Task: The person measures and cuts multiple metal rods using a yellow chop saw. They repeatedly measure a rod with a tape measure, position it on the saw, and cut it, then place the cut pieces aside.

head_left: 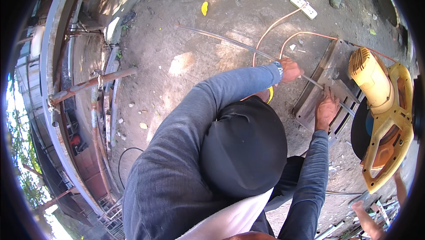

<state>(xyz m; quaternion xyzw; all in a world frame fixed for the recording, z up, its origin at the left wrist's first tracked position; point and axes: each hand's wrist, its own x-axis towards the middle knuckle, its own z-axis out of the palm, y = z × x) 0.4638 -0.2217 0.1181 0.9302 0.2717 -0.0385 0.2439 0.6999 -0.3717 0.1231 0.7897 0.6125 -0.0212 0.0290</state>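
Note:
A long thin metal rod point(239, 44) runs from above the ground, through both hands, toward the cut-off saw at right. My left hand point(290, 70), with a watch at its wrist, is closed around the rod's middle stretch. Further along, my right hand point(326, 110) grips the rod low over the saw's metal base point(305, 102), its fingertips by the angled fence plate. The yellow cut-off saw point(376, 102) has its dark disc point(359, 131) beside the rod's right end. I cannot make out whether they touch.
A white power strip point(303, 7) lies at the far side, an orange cord point(265, 34) trailing from it. My bent knee point(243, 147) sits between my arms. A bare leg point(367, 222) shows beside metal offcuts point(380, 211) at lower right. Metal beams point(53, 62) stand at left.

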